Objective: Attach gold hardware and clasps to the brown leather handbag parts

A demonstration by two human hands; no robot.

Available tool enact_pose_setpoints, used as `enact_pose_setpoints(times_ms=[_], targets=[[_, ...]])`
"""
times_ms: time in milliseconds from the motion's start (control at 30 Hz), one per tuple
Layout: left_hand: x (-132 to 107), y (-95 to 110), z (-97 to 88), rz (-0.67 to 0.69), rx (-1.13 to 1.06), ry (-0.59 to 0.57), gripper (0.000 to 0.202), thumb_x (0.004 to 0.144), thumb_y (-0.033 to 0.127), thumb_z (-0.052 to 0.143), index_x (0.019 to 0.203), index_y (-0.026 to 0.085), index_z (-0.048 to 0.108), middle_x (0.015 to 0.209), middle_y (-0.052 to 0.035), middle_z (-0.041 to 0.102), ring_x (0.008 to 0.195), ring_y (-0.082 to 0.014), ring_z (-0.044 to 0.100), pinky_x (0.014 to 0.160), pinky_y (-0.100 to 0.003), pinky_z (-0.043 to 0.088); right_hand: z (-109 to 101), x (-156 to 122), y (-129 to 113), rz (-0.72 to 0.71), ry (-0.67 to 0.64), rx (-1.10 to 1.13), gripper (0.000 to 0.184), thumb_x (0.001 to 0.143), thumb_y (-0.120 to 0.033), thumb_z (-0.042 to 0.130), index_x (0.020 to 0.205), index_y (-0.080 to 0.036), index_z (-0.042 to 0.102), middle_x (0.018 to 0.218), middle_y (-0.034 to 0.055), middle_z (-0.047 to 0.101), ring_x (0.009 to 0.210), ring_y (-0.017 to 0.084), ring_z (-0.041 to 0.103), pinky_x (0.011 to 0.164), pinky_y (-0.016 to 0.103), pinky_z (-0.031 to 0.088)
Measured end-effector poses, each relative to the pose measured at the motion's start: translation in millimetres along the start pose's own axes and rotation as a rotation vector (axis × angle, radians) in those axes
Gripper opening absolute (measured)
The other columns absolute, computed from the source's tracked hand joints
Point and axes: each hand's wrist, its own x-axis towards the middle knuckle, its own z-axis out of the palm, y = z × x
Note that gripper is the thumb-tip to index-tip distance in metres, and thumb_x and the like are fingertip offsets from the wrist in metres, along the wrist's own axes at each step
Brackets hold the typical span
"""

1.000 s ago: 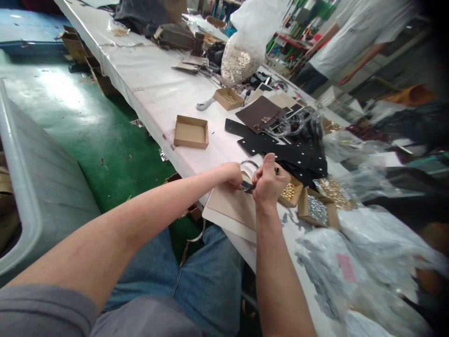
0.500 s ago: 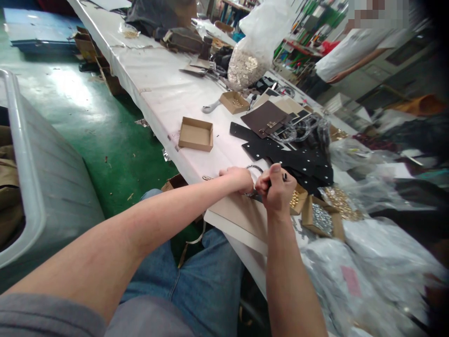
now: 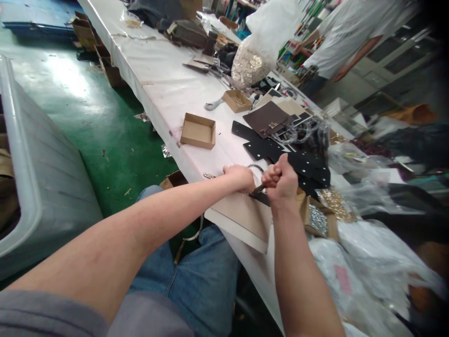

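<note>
My right hand [image 3: 280, 179] grips a small dark-handled tool [image 3: 260, 189], whose tip points down and left at a black piece [image 3: 260, 198] at the far edge of a tan panel [image 3: 238, 216]. That panel lies on a white board [image 3: 231, 231] at the table's edge. My left hand [image 3: 242, 178] sits just left of the tool, its fingers curled over the panel's far edge and partly hidden. Just beyond my hands is a thin metal ring [image 3: 255, 166]. A small metal clasp [image 3: 209, 176] lies left of my left hand.
The white-covered table [image 3: 157, 75] holds cardboard boxes [image 3: 198, 131], black perforated straps [image 3: 270, 152], a brown panel with a buckle [image 3: 266, 119], and silver studs [image 3: 317, 220]. Plastic bags [image 3: 354, 267] crowd the right. A co-worker [image 3: 351, 42] stands beyond.
My right hand has lifted and turned, showing the tool's shaft more clearly. My left hand has shifted slightly right, and the view has drifted.
</note>
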Motion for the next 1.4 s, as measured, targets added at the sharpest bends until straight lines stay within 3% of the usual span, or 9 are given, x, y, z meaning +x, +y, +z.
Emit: enact_pose_setpoints(times_ms=[100, 200, 367, 567, 800, 1100, 1300, 1400], targets=[[-2.2, 1.7, 0.0, -0.035, 0.066, 0.002, 0.064, 0.076, 0.031, 0.092, 0.137, 0.023, 0.075, 0.160, -0.0205, 0.067, 0.145, -0.0390, 0.061, 0.125, -0.059, 0.045, -10.4, 36.4, 6.9, 0.163, 0.113, 0.038, 0.079, 0.087, -0.084, 0.085, 0.067, -0.026, 0.035, 0.049, -0.0139, 0.024, 0.041, 0.004, 0.014, 0.031, 0.019, 0.019], [-1.6, 2.4, -0.5, -0.054, 0.067, -0.007, 0.068, 0.073, 0.030, 0.094, 0.138, 0.027, 0.075, 0.156, -0.0190, 0.070, 0.139, -0.0386, 0.065, 0.122, -0.059, 0.047, -10.1, 55.9, 17.4, 0.284, 0.176, 0.031, 0.078, 0.090, -0.085, 0.082, 0.069, -0.025, 0.037, 0.048, -0.0149, 0.027, 0.040, 0.003, 0.015, 0.031, 0.017, 0.018], [-0.2, 0.3, 0.5, -0.081, 0.038, 0.003, 0.074, 0.068, 0.030, 0.095, 0.140, 0.028, 0.075, 0.155, -0.0169, 0.071, 0.137, -0.0389, 0.065, 0.122, -0.056, 0.048, -2.6, 62.4, 26.6, 0.387, 0.176, -0.020, 0.076, 0.091, -0.085, 0.079, 0.073, -0.028, 0.032, 0.047, -0.0160, 0.027, 0.037, 0.004, 0.016, 0.028, 0.018, 0.017], [-0.8, 1.6, -0.2, -0.117, 0.015, -0.032, 0.084, 0.069, 0.026, 0.094, 0.149, 0.030, 0.068, 0.163, -0.0168, 0.063, 0.141, -0.0399, 0.060, 0.121, -0.057, 0.048, -1.7, 57.7, 23.0, 0.456, 0.170, 0.045, 0.072, 0.097, -0.073, 0.083, 0.073, -0.027, 0.033, 0.047, -0.0152, 0.027, 0.036, 0.003, 0.015, 0.026, 0.016, 0.017], [7.2, 0.9, 8.1, -0.129, 0.053, -0.002, 0.089, 0.070, 0.030, 0.093, 0.154, 0.031, 0.064, 0.164, -0.0146, 0.062, 0.142, -0.0392, 0.059, 0.120, -0.054, 0.050, -2.2, 32.3, 13.1, 0.238, 0.069, 0.081, 0.077, 0.092, -0.072, 0.088, 0.068, -0.026, 0.031, 0.050, -0.0134, 0.025, 0.039, 0.004, 0.014, 0.028, 0.019, 0.016], [3.8, -2.3, 8.0, -0.086, 0.053, 0.046, 0.085, 0.068, 0.036, 0.099, 0.148, 0.034, 0.070, 0.160, -0.0099, 0.066, 0.140, -0.0378, 0.061, 0.121, -0.052, 0.052, 33.5, -24.9, -1.4, -0.147, -0.055, -0.106, 0.068, 0.098, -0.071, 0.083, 0.066, -0.026, 0.042, 0.053, -0.0099, 0.031, 0.041, 0.006, 0.026, 0.036, 0.023, 0.022], [5.3, -3.9, 8.6, -0.099, 0.026, 0.043, 0.091, 0.062, 0.031, 0.101, 0.149, 0.033, 0.073, 0.158, -0.0142, 0.068, 0.144, -0.0415, 0.062, 0.123, -0.054, 0.049, 23.3, -33.5, -5.1, -0.372, 0.105, -0.046, 0.068, 0.100, -0.068, 0.080, 0.064, -0.026, 0.041, 0.053, -0.0098, 0.029, 0.041, 0.007, 0.024, 0.037, 0.025, 0.023], [7.0, -4.8, 10.0, -0.099, 0.024, 0.046, 0.091, 0.061, 0.030, 0.100, 0.148, 0.033, 0.075, 0.157, -0.0139, 0.069, 0.143, -0.0414, 0.064, 0.124, -0.054, 0.050, 25.9, -39.3, 1.6, -0.413, 0.133, -0.053, 0.067, 0.103, -0.065, 0.079, 0.063, -0.025, 0.042, 0.052, -0.0091, 0.031, 0.041, 0.007, 0.025, 0.037, 0.025, 0.023]])
